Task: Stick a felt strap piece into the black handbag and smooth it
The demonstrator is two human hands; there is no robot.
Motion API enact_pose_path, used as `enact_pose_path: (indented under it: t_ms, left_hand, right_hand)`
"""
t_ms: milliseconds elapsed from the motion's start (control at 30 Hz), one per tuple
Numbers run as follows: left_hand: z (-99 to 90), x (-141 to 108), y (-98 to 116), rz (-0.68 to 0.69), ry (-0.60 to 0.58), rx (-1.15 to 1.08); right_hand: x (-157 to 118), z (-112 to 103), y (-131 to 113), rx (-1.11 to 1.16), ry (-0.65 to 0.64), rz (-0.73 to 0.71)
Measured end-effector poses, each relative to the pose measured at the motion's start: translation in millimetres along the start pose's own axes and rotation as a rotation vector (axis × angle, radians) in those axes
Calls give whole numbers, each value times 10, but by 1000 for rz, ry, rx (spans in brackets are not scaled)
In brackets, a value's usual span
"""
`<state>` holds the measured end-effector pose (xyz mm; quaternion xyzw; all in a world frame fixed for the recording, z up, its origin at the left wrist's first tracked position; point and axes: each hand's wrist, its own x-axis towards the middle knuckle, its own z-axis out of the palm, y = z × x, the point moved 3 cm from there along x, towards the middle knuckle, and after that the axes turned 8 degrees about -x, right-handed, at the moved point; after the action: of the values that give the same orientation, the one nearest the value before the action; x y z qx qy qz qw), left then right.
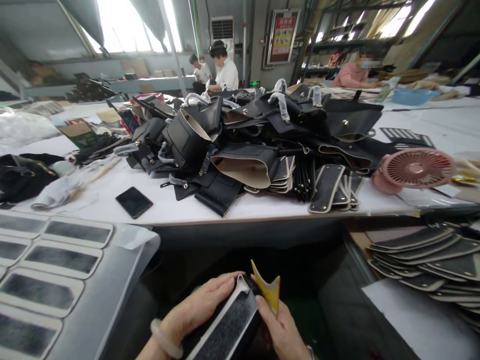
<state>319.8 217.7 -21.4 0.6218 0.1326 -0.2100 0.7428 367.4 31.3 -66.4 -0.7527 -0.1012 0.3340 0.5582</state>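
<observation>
Between my hands, low in the middle of the head view, is a black bag piece with a pale-edged strip panel on top, its far end folded up in a pale flap. My left hand grips its left side, fingers stretched along the edge and pressed together. My right hand holds a yellow tool with a curved notch at its end, pointing up. The right thumb presses on the panel's right edge near the far end. The underside of the bag piece is hidden.
Ahead is a white table with a heap of black bags, a phone and a pink fan. Pale-edged panels lie at left; stacked black pieces at right. People sit beyond the table.
</observation>
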Motion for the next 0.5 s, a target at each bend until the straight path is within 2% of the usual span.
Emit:
enact_pose_path:
  t_ms: [167,300,400,500]
  left_hand:
    - [21,1,-8,42,11,105]
    - [48,4,42,63,31,150]
    - [57,5,57,58,29,177]
    - [56,6,34,41,35,181]
  right_hand:
    - [324,39,90,211,-303,285]
    - [699,111,99,103,-446,453]
    - [957,283,191,6,-485,553]
    - [1130,421,316,-124,-421,565]
